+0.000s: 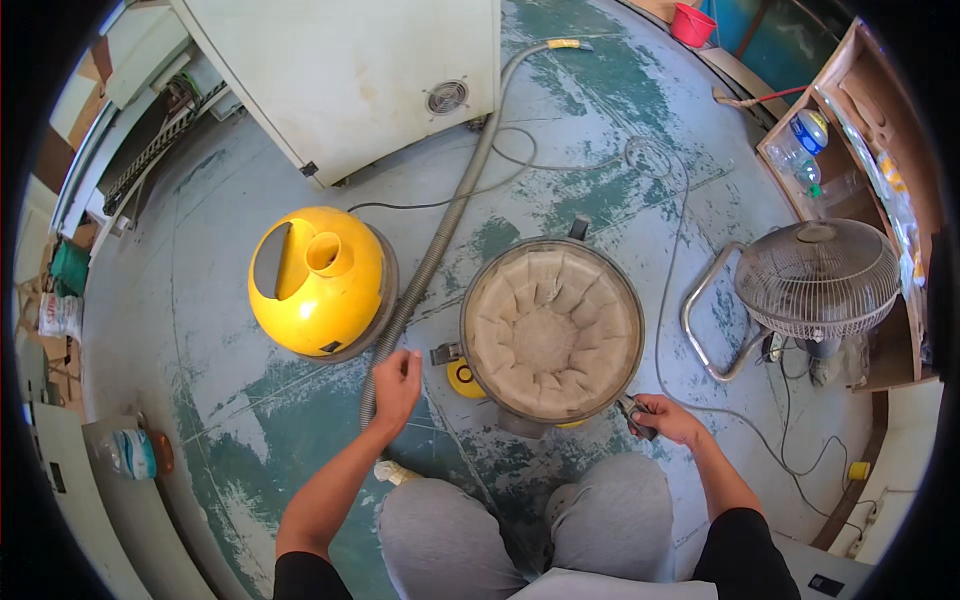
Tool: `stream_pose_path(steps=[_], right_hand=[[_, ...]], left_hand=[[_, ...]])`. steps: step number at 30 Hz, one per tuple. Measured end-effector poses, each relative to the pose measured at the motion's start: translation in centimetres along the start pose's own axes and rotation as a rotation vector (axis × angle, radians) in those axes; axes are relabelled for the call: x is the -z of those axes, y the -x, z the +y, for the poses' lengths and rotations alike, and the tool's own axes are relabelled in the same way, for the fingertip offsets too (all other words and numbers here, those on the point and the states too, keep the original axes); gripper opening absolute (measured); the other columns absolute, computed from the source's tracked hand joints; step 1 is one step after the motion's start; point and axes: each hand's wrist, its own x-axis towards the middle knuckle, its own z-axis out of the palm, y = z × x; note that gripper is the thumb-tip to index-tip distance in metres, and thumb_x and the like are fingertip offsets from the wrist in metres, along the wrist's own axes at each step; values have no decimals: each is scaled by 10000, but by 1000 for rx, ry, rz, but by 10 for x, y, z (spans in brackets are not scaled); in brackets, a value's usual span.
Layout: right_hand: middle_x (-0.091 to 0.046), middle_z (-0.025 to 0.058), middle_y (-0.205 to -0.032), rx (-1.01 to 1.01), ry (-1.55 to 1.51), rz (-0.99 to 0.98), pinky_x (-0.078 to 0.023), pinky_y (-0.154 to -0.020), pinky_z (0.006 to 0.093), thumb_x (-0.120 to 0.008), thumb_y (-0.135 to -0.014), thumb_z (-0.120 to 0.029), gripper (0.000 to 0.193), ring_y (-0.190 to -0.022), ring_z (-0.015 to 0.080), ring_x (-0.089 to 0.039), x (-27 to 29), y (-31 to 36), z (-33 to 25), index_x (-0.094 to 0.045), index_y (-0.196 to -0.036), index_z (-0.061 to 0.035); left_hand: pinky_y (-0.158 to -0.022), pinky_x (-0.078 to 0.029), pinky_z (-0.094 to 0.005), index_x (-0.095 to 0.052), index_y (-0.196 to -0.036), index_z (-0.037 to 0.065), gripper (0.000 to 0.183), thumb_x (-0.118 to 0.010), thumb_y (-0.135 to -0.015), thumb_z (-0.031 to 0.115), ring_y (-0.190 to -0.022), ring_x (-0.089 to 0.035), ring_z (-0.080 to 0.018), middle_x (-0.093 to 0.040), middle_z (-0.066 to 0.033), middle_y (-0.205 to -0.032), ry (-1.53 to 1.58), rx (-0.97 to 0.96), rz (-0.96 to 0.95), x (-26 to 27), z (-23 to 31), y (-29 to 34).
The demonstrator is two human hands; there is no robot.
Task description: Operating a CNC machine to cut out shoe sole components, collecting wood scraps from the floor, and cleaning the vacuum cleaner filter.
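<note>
In front of my knees stands an open vacuum cleaner drum with a dusty, pleated beige cloth filter point(545, 345) filling its round mouth. My right hand point(668, 418) is closed on a dark latch point(638, 418) at the drum's right front rim. To the left of the drum, my left hand point(398, 388) is raised with its fingers curled in and nothing visible in them. It is apart from the black left latch point(446, 353) and close above the grey hose point(440, 235). The yellow domed vacuum head point(310, 290) rests on the floor at the left.
A white cabinet point(350, 80) stands at the far side. On the right are a metal fan point(818, 280) and a wooden shelf point(870, 90) with plastic bottles. A thin cable point(672, 290) loops across the worn green-grey floor. A red bucket point(691, 24) stands far back.
</note>
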Motion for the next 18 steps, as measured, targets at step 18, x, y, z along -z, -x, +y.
stream_pose_path(steps=[18], right_hand=[[-600,124,-1065,17,-449,234,-496,-782,272,-523,-848,-123,384,-907,173,-610,6,-105,103,-495,-1186,58]], left_hand=[[-910,-439,-345,-435,-1223,-45,600,-736,-740,142,-1082,-537,-228,-562,-156,-1143,593,220,-946,-79,-1,73]])
